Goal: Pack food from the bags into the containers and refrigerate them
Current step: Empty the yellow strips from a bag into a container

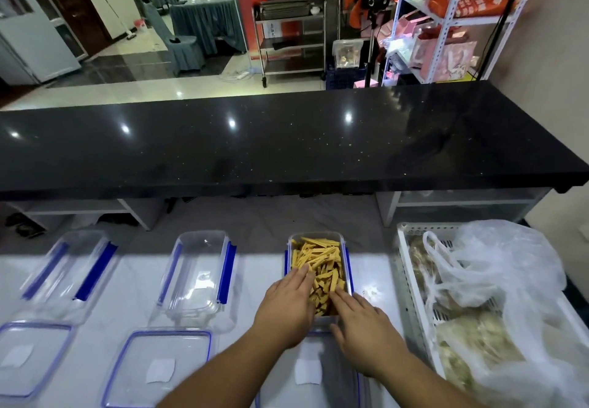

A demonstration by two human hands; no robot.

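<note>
Setting: white-covered table (134, 286) below a long black stone counter (287, 146); open room with draped tables beyond.
Left hand (288, 305): flat, fingers straight, pressing down on the yellow food strips (322, 267) at the near-left of the filled container (318, 242).
Right hand (363, 321): fingers extended and loosely spread, tips on the strips at the container's near-right corner; holding nothing.
Task's things: filled container directly under both hands; its lid (307, 372) (probably, from the white label) lying nearer than the hands, between the forearms.
Left of the hands: empty container (197, 273) with blue clips, another empty container (68, 267) farther left, a flat lid (159, 369) nearer than each.
Right of the hands: white basket (411, 280) holding a plastic bag (497, 267) of pale food.
Step, as judged: levelling the strips so the lid can go on.
Risk: strips heaped above the rim, so pushed over the edge or caught in the seal, stopping the clips from locking.
Risk: uneven pressing on the light container, sliding it on the cloth.
Hidden: near rim of the filled container behind the hands; lid partly behind the forearms and cut by the frame edge; bag contents blurred; no refrigerator identifiable.
</note>
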